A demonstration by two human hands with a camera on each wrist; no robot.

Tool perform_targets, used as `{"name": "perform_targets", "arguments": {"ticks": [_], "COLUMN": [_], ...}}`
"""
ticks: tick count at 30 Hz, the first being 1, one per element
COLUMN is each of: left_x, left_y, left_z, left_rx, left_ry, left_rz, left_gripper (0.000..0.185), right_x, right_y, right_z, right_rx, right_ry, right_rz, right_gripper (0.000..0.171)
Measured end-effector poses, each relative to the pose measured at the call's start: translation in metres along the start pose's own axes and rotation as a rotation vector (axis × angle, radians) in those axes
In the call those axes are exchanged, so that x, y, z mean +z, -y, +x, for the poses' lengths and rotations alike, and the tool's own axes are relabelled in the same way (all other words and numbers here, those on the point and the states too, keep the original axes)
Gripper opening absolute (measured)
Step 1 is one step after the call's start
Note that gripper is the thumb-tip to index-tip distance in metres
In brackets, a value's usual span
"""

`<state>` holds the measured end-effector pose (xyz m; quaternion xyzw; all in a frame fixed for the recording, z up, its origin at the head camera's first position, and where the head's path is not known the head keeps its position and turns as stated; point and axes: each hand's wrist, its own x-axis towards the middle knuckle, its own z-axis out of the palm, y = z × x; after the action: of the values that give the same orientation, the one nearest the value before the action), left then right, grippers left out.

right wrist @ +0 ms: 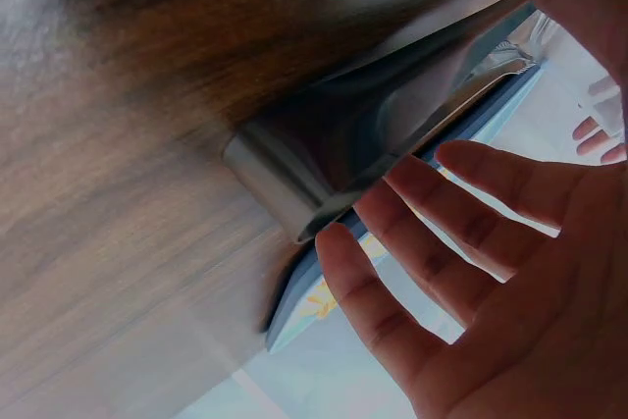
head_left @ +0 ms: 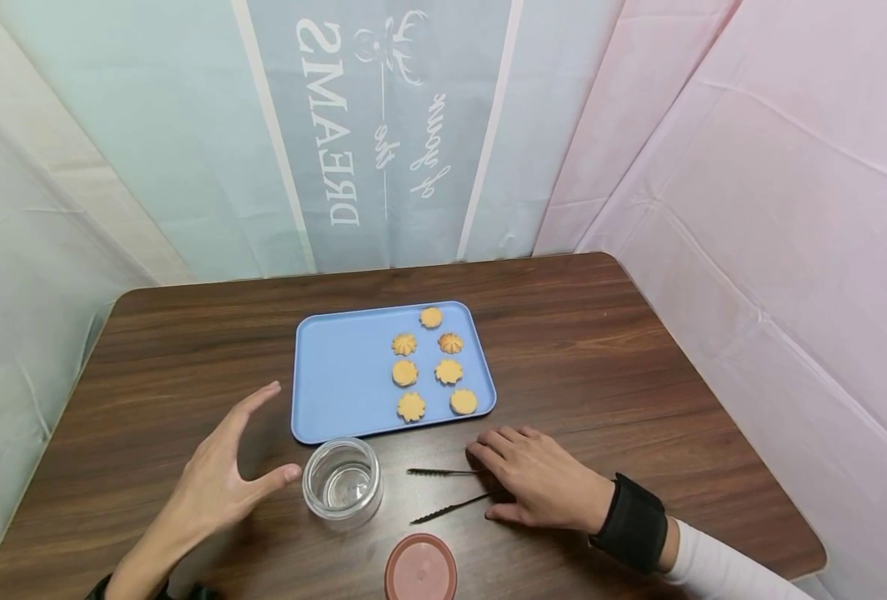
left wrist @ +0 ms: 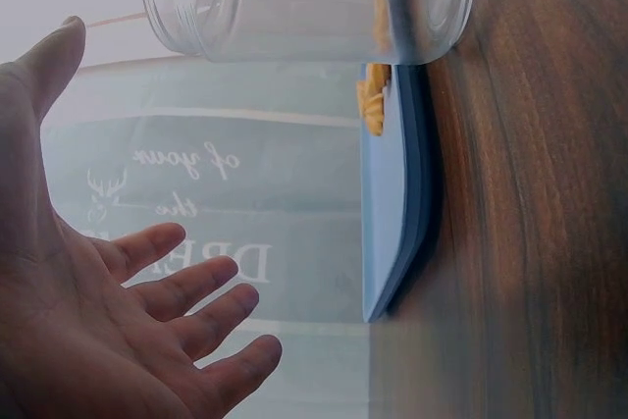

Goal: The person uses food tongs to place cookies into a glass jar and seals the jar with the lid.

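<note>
The left hand [head_left: 218,475] hovers with fingers spread and straight, holding nothing; the clear round glass jar [head_left: 342,482] stands just beside its thumb tip, a narrow gap between them. The right hand [head_left: 537,487] lies flat, fingers loosely apart, over the hinge end of the slim metal tongs [head_left: 443,489], whose two serrated arms splay out past the fingertips toward the jar. Beyond both sets of fingertips lies the flat light-blue plastic tray [head_left: 338,375], carrying seven ridged golden cookies [head_left: 411,407]. The round pink lid [head_left: 421,568] lies nearer than the jar, on the brown wood-grain table [head_left: 638,358].
</note>
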<state>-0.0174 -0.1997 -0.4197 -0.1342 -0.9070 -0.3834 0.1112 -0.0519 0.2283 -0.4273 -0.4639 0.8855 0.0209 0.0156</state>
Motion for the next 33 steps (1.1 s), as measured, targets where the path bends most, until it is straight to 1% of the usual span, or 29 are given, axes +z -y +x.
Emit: {"name": "perform_targets", "arguments": {"ticks": [9, 23, 29, 33], "left_x": [-0.001, -0.001, 0.0, -0.001], "left_y": [-0.003, -0.009, -0.011, -0.013], "left_z": [0.003, 0.01, 0.013, 0.015], "left_rx": [-0.007, -0.004, -0.001, -0.012], "left_ry": [0.017, 0.042, 0.049, 0.067], "left_rz": [-0.004, 0.005, 0.031, 0.058], "left_gripper": [0.104, 0.104, 0.105, 0.106], "right_x": [0.004, 0.007, 0.008, 0.011], "right_y": [-0.002, 0.002, 0.002, 0.002], "right_z": [0.003, 0.01, 0.013, 0.014], "right_rx": [-0.012, -0.048, -0.064, -0.075], "right_ry": [-0.002, -0.034, -0.054, -0.08], "right_rz": [0.004, 0.088, 0.083, 0.071], "right_gripper": [0.07, 0.047, 0.035, 0.029]}}
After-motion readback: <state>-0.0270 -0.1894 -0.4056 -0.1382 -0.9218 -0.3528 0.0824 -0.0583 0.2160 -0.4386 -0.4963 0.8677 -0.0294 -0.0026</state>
